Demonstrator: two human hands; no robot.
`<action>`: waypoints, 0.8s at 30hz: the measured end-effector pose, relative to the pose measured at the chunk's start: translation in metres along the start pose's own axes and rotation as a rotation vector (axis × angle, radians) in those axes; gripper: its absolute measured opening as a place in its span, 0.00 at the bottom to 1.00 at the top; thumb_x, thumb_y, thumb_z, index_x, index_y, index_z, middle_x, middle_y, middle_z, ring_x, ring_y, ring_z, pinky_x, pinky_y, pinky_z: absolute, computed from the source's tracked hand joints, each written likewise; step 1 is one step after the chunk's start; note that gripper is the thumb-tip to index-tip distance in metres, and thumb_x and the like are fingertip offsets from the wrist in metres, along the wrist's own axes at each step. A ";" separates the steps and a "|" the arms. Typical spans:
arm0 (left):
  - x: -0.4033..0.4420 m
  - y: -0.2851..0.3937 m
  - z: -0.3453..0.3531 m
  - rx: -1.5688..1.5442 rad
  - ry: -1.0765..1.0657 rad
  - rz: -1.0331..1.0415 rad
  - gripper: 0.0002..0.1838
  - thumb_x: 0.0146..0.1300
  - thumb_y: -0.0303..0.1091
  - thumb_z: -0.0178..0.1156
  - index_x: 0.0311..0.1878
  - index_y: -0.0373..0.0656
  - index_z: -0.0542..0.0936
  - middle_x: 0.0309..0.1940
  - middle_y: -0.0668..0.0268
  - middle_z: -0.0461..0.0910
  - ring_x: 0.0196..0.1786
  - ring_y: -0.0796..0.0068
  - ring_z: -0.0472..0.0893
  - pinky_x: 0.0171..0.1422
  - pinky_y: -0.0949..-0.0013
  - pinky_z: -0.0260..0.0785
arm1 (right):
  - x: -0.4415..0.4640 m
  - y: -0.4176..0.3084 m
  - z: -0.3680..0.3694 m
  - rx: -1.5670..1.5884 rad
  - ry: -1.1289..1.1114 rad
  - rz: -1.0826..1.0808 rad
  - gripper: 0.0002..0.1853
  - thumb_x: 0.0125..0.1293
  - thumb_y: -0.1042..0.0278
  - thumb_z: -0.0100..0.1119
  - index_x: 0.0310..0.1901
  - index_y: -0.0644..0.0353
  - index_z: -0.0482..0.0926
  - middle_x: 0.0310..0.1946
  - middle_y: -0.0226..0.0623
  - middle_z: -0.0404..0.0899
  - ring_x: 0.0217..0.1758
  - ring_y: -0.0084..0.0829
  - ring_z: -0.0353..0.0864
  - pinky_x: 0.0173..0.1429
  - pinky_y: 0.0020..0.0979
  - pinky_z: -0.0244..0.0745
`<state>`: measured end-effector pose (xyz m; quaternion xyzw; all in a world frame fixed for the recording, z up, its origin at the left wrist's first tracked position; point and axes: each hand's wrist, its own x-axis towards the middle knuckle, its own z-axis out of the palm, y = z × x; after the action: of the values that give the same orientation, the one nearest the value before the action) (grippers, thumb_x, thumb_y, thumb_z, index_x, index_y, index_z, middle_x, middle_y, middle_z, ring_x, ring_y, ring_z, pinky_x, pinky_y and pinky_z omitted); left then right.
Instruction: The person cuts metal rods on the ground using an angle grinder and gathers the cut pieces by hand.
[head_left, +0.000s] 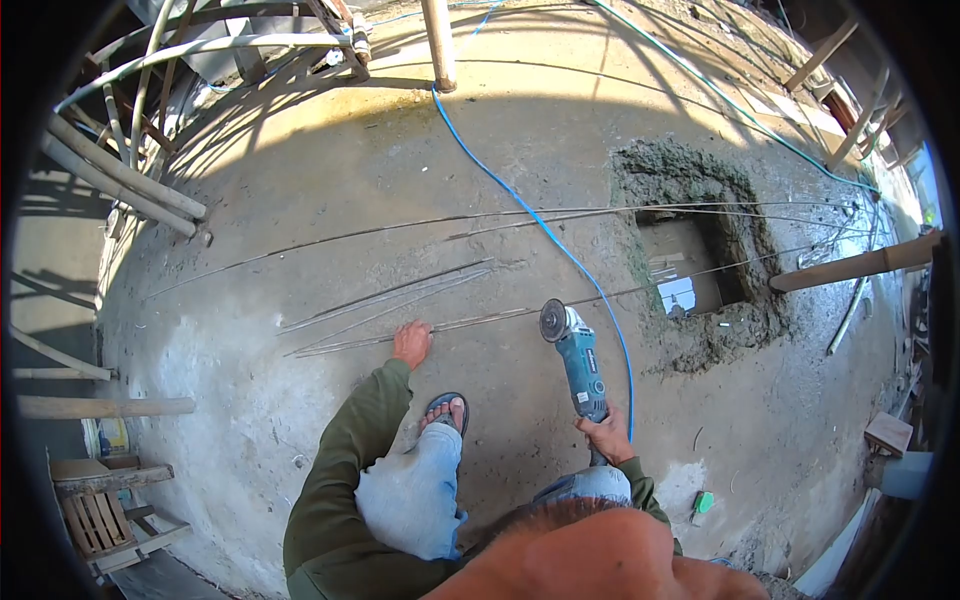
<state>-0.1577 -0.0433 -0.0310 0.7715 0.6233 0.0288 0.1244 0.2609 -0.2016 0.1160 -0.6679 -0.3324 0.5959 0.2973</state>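
Observation:
My right hand (608, 436) is wrapped round the rear of a teal angle grinder (582, 372), whose dark disc (553, 320) points away from me. Low over the floor, my left hand (412, 343) is at the thin metal rods (455, 325); its fingers are too small to make out clearly, and so is whether they grip a rod. Several shorter rods (385, 295) lie just beyond it. A long rod (330, 239) runs across the floor farther off. My sandalled foot (446, 410) stands close to my left hand.
A square opening (700, 262) with a rough wet rim lies at the right, crossed by rods. A blue cable (515, 195) curves past the grinder. Poles (440, 45) stand at the back, left and right. A wooden crate (97, 520) sits at lower left, a green object (704, 502) at lower right.

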 end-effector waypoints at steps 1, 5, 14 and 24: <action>0.000 -0.001 0.000 0.000 0.000 0.000 0.11 0.59 0.38 0.61 0.43 0.45 0.82 0.41 0.57 0.79 0.50 0.54 0.78 0.55 0.50 0.68 | 0.001 0.001 0.000 0.001 0.001 -0.003 0.23 0.47 0.66 0.71 0.45 0.63 0.73 0.26 0.27 0.73 0.21 0.19 0.70 0.25 0.25 0.67; 0.003 -0.005 0.006 0.003 -0.006 -0.004 0.10 0.59 0.37 0.60 0.41 0.44 0.81 0.40 0.57 0.79 0.49 0.54 0.79 0.54 0.50 0.68 | 0.002 0.000 0.000 -0.012 0.003 -0.013 0.23 0.47 0.67 0.70 0.45 0.64 0.74 0.27 0.27 0.74 0.23 0.19 0.70 0.26 0.25 0.67; 0.011 -0.006 0.016 0.123 -0.108 -0.015 0.10 0.62 0.35 0.54 0.43 0.43 0.79 0.44 0.57 0.78 0.52 0.55 0.78 0.58 0.48 0.67 | 0.002 -0.003 0.001 -0.023 -0.020 0.002 0.23 0.47 0.66 0.70 0.45 0.64 0.74 0.28 0.27 0.74 0.25 0.20 0.71 0.29 0.26 0.69; 0.009 -0.008 0.019 0.191 -0.144 0.037 0.14 0.65 0.34 0.48 0.51 0.42 0.73 0.50 0.56 0.74 0.58 0.55 0.74 0.64 0.46 0.62 | 0.009 0.000 -0.001 -0.028 -0.033 -0.006 0.25 0.46 0.65 0.71 0.46 0.63 0.74 0.28 0.27 0.74 0.23 0.20 0.71 0.27 0.26 0.70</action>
<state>-0.1593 -0.0359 -0.0521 0.7912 0.5984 -0.0837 0.0943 0.2624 -0.1941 0.1104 -0.6611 -0.3473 0.6013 0.2843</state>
